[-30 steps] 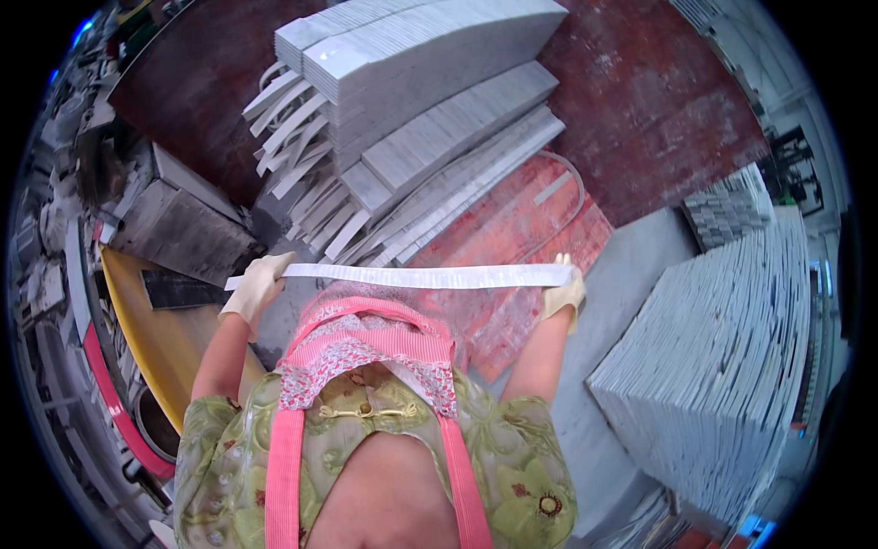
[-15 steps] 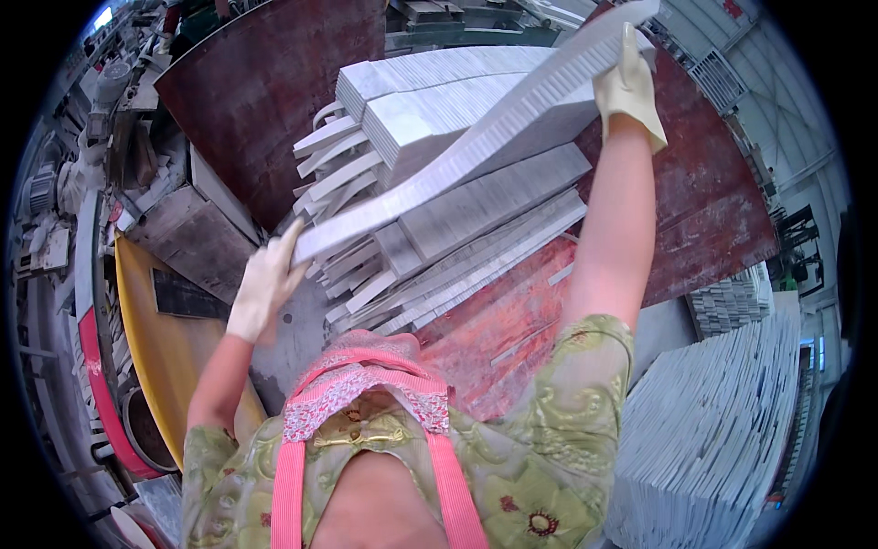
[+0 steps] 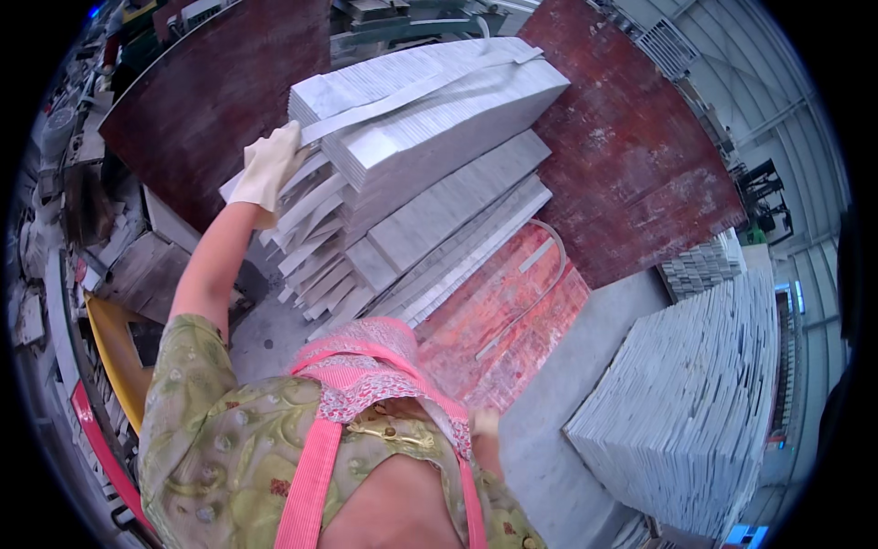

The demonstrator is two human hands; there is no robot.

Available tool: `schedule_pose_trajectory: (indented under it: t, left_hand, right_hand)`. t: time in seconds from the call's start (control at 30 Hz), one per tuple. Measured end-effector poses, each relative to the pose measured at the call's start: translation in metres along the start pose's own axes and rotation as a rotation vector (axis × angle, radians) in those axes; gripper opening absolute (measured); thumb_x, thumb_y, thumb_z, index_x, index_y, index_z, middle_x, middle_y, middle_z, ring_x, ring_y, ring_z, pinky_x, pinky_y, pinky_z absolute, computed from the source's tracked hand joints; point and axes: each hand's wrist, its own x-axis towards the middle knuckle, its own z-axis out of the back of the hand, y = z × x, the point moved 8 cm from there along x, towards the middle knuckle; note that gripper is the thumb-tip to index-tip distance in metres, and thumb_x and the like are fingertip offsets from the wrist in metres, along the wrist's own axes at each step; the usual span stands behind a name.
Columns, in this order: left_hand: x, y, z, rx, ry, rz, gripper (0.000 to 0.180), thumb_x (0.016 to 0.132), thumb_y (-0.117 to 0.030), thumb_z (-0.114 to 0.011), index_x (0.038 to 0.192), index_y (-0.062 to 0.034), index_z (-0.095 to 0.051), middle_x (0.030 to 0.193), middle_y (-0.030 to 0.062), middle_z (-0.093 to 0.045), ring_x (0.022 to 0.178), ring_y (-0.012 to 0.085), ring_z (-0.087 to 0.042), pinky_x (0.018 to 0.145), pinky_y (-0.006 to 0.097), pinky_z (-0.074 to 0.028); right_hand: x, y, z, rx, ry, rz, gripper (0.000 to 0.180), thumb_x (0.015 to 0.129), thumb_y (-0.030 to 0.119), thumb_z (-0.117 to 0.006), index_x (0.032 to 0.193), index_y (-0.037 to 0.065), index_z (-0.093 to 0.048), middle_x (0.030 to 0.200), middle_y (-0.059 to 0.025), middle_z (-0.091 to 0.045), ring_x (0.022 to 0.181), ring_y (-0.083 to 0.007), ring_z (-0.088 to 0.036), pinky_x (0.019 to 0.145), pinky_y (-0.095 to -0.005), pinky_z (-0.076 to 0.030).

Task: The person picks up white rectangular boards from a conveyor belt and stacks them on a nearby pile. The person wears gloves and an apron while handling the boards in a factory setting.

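A long grey-white strip [image 3: 410, 93] lies slantwise across the top of a stack of similar narrow slabs [image 3: 439, 119]. My left hand [image 3: 272, 165], in a pale cream glove, is closed on the strip's near left end, at the corner of the stack. My right hand [image 3: 485, 425] is low, close to my chest and away from the stack. Only a small part of it shows beside the pink apron [image 3: 357, 366], and its fingers are hidden. Several loose strips [image 3: 315, 215] stick out below my left hand.
Dark red boards [image 3: 219, 101] [image 3: 640, 156] stand beyond and to the right of the stack. A worn red surface [image 3: 503, 320] lies nearer, with thin strips on it. At right is a tall stack of thin slabs [image 3: 681, 412]; at left, a yellow curved panel [image 3: 119, 357].
The strip, held up in both hands before, now rests on the stack. My right hand has let go and drawn back to my chest; my left hand keeps its end, farther forward.
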Motion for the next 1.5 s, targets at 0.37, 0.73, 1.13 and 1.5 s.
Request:
schedule_pose_trajectory:
  t: [0.37,0.73,1.13,1.5]
  left_hand:
    - [-0.044,0.012,-0.023,0.100,0.032,-0.004,0.068,0.095,-0.037,-0.065,0.152,-0.0110,-0.037,0.116,0.0227,-0.069,0.096,0.0422,-0.071,0.081,0.054,-0.055]
    - [-0.208,0.053,-0.001,0.088,-0.309,0.018,0.075,0.091,-0.036,-0.071,0.149,0.0035,-0.043,0.141,0.0284,-0.055,0.137,0.0436,-0.047,0.121,0.047,-0.032]
    - [-0.670,0.277,0.004,0.068,-0.196,0.813,0.051,0.109,-0.036,-0.040,0.127,0.0049,-0.064,0.118,0.0274,-0.069,0.112,0.0443,-0.063,0.099,0.048,-0.048]
    - [-0.545,0.292,-0.027,-0.317,-0.141,0.684,0.040,0.108,-0.025,-0.047,0.130,0.0043,-0.063,0.123,0.0273,-0.068,0.118,0.0381,-0.065,0.098,0.041,-0.050]
  right_hand:
    - [-0.128,-0.026,-0.064,1.056,-0.065,-0.483,0.028,0.103,0.027,-0.053,0.116,0.006,-0.066,0.113,-0.0149,-0.072,0.099,-0.0281,-0.070,0.087,-0.0439,-0.057]
    - [-0.002,-0.062,0.101,1.944,-0.341,-0.233,0.035,0.102,0.020,-0.053,0.119,-0.010,-0.061,0.103,-0.0222,-0.073,0.088,-0.0285,-0.074,0.083,-0.0367,-0.062]
    - [0.088,0.061,0.157,1.173,-0.139,0.273,0.036,0.091,0.029,-0.054,0.098,-0.002,-0.070,0.101,-0.0282,-0.070,0.102,-0.0419,-0.069,0.086,-0.0498,-0.053]
    - [0.015,0.106,0.217,1.292,-0.285,0.205,0.032,0.095,0.023,-0.052,0.113,0.001,-0.065,0.112,-0.0148,-0.072,0.092,-0.0230,-0.067,0.078,-0.0393,-0.054]
